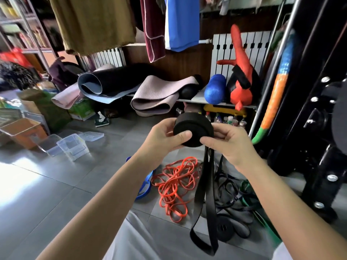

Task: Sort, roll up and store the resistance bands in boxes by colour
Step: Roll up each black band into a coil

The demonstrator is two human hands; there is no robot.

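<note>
Left hand (165,134) and right hand (231,145) both grip the black band roll (193,128), held up in front of the body above the floor (56,184). Each thumb presses on the roll's near face while the fingers curl round its rim.

In the head view, the only one, the roll is thick and mostly wound. A long loose tail (206,194) hangs from its underside in a loop, so the rolling of this band looks well advanced but not finished.

Below the hands, the unsorted bands lie on the floor. There is an orange tangle (174,184), a blue band (145,186) at its left, a heap of dark bands (231,196) behind the tail, and a green band (261,216) to the right. One small black coil (223,228) beside the dark heap appears rolled already, though it sits on the floor, not in a box.

Clear boxes (73,145) stand well apart to the left, with a lid (92,136) lying just behind them. As far as their walls let one see, none holds a band.

By my reading, the task is in its early part. One band is being rolled, perhaps one more is rolled, the colours are not yet separated, and all the storing by colour is left to do.
</note>
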